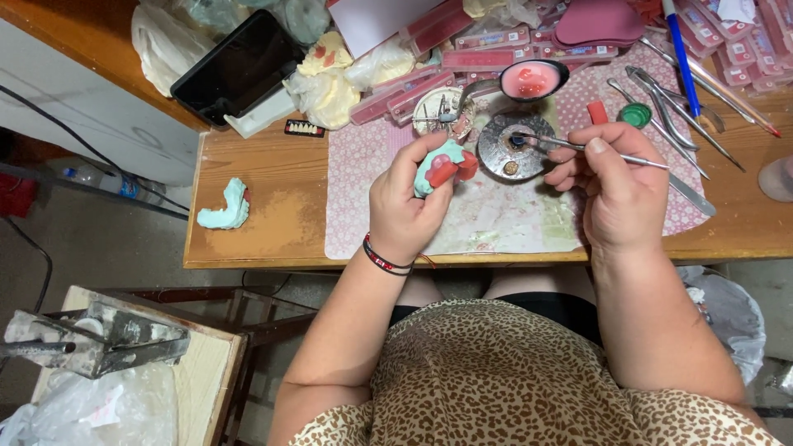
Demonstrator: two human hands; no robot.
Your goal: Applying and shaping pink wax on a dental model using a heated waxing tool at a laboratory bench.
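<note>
My left hand [405, 202] grips a pale green dental cast with red wax [443, 168] on it, held above the patterned mat. My right hand [615, 186] pinches a thin metal wax tool [595, 151] like a pen. The tool's tip rests in a round metal burner [510, 149] just right of the cast. A spoon with melted pink wax [530, 80] lies behind the burner.
A second green cast [227, 208] lies on the wooden table [273, 223] at the left. A dark tablet [239, 68], pink trays of teeth [487, 41], pliers and metal instruments [673, 107] crowd the back. A metal press [99, 337] sits on a stand at lower left.
</note>
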